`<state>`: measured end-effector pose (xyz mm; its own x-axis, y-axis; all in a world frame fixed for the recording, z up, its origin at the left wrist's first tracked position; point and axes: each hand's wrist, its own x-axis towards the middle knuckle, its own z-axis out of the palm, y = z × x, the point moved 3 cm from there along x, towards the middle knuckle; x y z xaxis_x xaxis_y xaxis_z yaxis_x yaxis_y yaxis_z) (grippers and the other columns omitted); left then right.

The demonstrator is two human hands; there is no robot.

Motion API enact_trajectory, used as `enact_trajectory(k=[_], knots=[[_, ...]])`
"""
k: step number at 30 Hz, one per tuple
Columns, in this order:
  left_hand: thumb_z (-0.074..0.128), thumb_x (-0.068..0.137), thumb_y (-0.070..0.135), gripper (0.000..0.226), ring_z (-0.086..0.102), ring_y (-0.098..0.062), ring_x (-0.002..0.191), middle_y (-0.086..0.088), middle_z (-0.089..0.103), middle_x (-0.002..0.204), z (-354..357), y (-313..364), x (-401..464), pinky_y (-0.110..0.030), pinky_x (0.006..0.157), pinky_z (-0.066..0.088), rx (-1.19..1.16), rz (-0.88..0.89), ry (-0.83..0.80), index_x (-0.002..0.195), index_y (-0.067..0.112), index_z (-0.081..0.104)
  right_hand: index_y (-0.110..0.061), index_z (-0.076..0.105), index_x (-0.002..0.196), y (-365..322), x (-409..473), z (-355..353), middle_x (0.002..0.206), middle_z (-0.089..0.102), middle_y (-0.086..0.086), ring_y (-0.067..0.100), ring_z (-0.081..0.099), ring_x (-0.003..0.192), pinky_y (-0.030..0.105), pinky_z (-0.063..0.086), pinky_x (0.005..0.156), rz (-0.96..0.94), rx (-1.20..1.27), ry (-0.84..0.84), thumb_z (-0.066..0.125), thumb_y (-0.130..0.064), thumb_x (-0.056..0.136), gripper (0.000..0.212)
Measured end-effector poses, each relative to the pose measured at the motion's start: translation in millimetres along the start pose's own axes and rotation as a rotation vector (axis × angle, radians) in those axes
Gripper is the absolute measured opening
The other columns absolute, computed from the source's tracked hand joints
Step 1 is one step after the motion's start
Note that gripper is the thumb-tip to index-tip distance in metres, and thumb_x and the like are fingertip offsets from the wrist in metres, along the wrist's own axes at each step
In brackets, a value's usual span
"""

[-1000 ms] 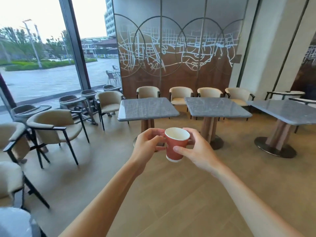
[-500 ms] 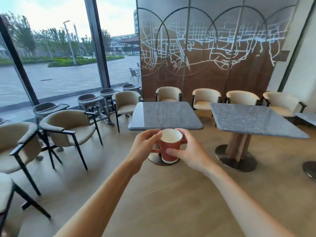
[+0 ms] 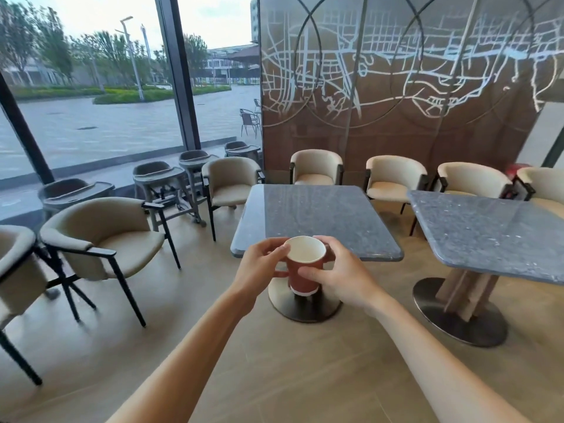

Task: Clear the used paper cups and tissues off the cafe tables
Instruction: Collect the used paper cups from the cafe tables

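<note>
Cup [image 3: 305, 264] between hands, before table [image 3: 314, 218].

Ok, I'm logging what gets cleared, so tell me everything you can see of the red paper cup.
The red paper cup is a tapered cup with a red outer wall, a white inside, a rolled white rim and a pale band at its foot. It looks empty, as far as the inside shows. It is held upright in the air before the near table, touching no surface. The left hand grips it near the rim and the right hand wraps round its side.

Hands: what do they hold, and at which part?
Both hold one red paper cup: the left hand near its rim, the right hand around its side.
</note>
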<state>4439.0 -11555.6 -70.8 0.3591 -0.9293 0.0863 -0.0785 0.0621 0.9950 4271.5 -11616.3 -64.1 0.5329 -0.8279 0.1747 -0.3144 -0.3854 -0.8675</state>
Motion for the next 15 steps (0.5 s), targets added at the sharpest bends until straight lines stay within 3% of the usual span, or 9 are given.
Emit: enact_trajectory(k=[6,9,12,15], knots=[[0.055,0.102,0.014,0.022,0.072,-0.018,0.095,-0.009,0.075,0.107,-14,-22,121,-0.023,0.069,0.057,0.044,-0.055,-0.009,0.116,0.009,0.072,-0.030,0.058,0.123,47,125,10,0.108,0.068,-0.017,0.000,0.064,0.100,0.017,0.049,0.080,0.046,-0.006,0.012,0.091,-0.034,0.070,0.063],[0.056,0.102,0.013,0.023,0.072,-0.018,0.097,-0.007,0.075,0.108,-18,-41,177,-0.027,0.074,0.060,0.064,-0.079,0.011,0.117,0.009,0.073,-0.029,0.058,0.121,69,181,13,0.105,0.068,-0.017,-0.004,0.062,0.098,0.010,0.045,0.076,0.043,-0.018,-0.003,0.092,-0.031,0.069,0.062],[0.057,0.100,0.010,0.024,0.070,-0.019,0.102,-0.006,0.075,0.108,-18,-61,236,-0.038,0.082,0.063,0.065,-0.096,0.040,0.117,0.010,0.073,-0.027,0.057,0.125,97,240,14,0.113,0.067,-0.013,0.006,0.061,0.107,0.022,0.048,0.088,0.030,-0.019,-0.039,0.091,-0.031,0.071,0.064],[0.058,0.099,0.011,0.024,0.069,-0.017,0.100,-0.005,0.074,0.110,-20,-78,293,-0.035,0.084,0.062,0.096,-0.107,0.095,0.119,0.010,0.072,-0.025,0.054,0.129,123,303,19,0.116,0.065,-0.011,0.009,0.060,0.110,0.018,0.045,0.083,0.013,-0.012,-0.098,0.090,-0.030,0.072,0.067]])
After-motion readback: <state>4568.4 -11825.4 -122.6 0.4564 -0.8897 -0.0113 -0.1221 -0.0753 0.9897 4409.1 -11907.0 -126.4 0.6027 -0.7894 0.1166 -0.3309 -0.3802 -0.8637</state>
